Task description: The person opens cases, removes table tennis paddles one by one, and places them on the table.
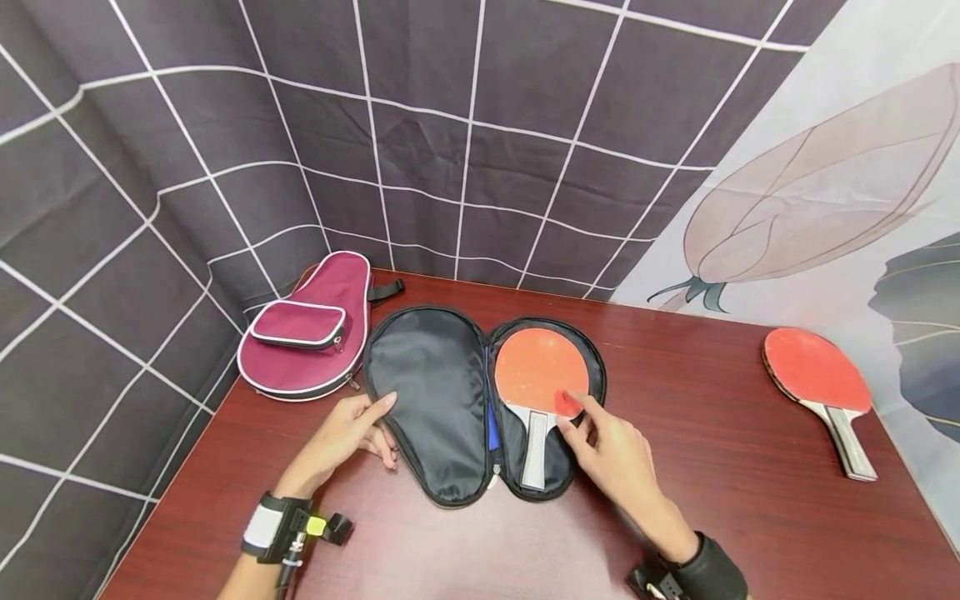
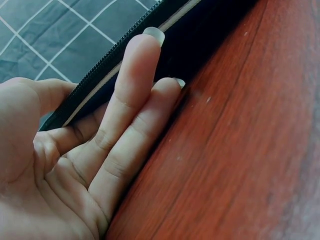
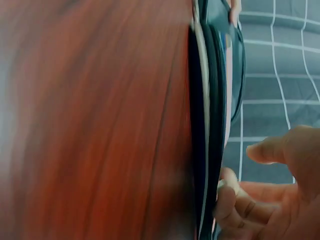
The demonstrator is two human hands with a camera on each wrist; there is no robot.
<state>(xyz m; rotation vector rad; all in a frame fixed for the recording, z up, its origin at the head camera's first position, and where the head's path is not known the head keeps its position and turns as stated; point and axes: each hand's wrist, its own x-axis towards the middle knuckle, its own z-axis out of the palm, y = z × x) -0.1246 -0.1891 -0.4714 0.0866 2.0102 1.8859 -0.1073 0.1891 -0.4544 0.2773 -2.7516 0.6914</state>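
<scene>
Black paddle case [image 1: 429, 383] lies unfolded on the table [image 1: 697, 467], near the middle of its depth, its two halves side by side and joined at a central fold. From where I stand, the upper left rim sits just beside a maroon bag [image 1: 306, 283], so lateral room on that side is small. On the right side, a wide stretch of table separates the case from a second paddle [image 1: 817, 367], whose handle points toward the near right and lies near the right table edge. Table surface also extends in front of the case. Behind it, the table's back edge meets a grey gridded curtain [image 1: 525, 167].

Containers: the right half of the case holds an orange-faced paddle [image 1: 542, 367], face up, blade toward the curtain and handle toward the person. The left half shows smooth black lining; a blue strip is visible at the fold. The maroon bag carries a zipped front pocket [image 1: 298, 323]; its contents cannot be seen.

Left hand [image 1: 352, 435]: clamped on the left rim of the case, thumb above. Right hand [image 1: 611, 450]: thumb and index finger apart, fingers at the right rim, beside the paddle handle.
</scene>
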